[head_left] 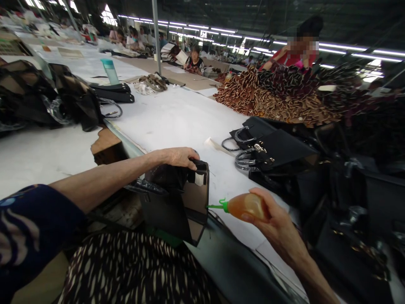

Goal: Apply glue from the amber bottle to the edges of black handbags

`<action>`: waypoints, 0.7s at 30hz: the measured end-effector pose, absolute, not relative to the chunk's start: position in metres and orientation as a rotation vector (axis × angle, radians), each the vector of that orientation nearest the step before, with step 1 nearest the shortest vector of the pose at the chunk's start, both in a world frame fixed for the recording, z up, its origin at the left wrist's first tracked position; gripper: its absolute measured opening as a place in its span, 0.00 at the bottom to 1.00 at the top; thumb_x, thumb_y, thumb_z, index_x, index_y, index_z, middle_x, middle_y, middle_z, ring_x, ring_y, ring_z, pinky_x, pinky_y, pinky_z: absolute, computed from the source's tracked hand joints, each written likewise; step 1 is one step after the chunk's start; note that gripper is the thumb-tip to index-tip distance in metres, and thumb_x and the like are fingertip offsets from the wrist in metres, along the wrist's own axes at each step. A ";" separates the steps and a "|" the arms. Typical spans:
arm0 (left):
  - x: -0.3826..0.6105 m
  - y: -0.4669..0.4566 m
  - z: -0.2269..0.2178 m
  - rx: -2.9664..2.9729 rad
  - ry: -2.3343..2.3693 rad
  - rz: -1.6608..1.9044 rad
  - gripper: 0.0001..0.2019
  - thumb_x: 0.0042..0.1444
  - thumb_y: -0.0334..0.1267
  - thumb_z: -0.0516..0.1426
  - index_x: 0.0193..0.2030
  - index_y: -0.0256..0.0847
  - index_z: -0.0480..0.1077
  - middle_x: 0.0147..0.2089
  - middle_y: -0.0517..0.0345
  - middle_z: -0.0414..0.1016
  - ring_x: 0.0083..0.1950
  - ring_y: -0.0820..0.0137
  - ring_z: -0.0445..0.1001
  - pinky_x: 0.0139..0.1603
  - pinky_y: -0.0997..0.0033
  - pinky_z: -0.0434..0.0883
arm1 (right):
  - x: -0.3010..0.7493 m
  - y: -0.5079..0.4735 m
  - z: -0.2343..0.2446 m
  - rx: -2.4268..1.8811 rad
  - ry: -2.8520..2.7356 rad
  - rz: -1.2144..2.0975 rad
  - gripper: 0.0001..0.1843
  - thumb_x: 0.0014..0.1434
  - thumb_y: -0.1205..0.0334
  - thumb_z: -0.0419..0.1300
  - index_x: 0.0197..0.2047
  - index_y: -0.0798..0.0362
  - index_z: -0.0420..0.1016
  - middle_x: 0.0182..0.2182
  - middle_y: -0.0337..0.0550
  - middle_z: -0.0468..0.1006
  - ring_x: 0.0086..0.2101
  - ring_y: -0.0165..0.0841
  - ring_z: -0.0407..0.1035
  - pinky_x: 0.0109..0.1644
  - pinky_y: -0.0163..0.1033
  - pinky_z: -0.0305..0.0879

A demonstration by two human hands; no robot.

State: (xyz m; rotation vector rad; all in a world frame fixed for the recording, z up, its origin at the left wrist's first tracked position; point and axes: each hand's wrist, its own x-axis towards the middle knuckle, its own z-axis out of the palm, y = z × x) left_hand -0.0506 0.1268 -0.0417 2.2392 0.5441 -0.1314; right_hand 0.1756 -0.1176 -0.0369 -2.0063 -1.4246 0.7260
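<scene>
My left hand (182,158) grips the top edge of a black handbag (167,211), which stands tilted at the table's near edge above my lap. The bag's open side faces right and shows a brown lining with a small white label. In my right hand (268,211) is a glue bottle (243,206) of amber liquid, held sideways with fingers wrapped round it. Its green nozzle points left, and the tip is at the bag's right edge. Whether the tip touches the edge I cannot tell.
Finished-looking black handbags (272,147) with wrapped handles lie to the right. Behind them rises a heap of brown leather pieces (268,95), with a person in red beyond. More black bags (28,93) and a teal bottle (109,71) stand at the left on the white table (171,118).
</scene>
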 end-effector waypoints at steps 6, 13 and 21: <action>-0.051 0.126 -0.041 2.242 0.561 -0.133 0.11 0.48 0.40 0.55 0.34 0.34 0.71 0.31 0.60 0.72 0.34 0.70 0.67 0.33 0.76 0.62 | 0.173 -0.126 -0.041 -2.013 -1.428 0.712 0.30 0.49 0.43 0.64 0.51 0.48 0.65 0.44 0.43 0.72 0.39 0.41 0.68 0.45 0.43 0.64; -0.051 0.126 -0.043 2.189 0.559 -0.134 0.10 0.48 0.40 0.55 0.33 0.34 0.70 0.30 0.60 0.70 0.32 0.71 0.67 0.32 0.75 0.62 | 0.170 -0.134 -0.043 -1.958 -1.532 0.667 0.25 0.52 0.48 0.62 0.51 0.46 0.64 0.46 0.42 0.72 0.41 0.40 0.68 0.46 0.42 0.63; -0.054 0.113 -0.033 2.279 0.559 -0.099 0.08 0.50 0.38 0.54 0.31 0.35 0.70 0.28 0.61 0.69 0.32 0.72 0.65 0.31 0.77 0.60 | 0.167 -0.146 -0.050 -2.010 -1.528 0.750 0.26 0.53 0.47 0.62 0.53 0.44 0.62 0.48 0.41 0.70 0.44 0.41 0.65 0.49 0.43 0.60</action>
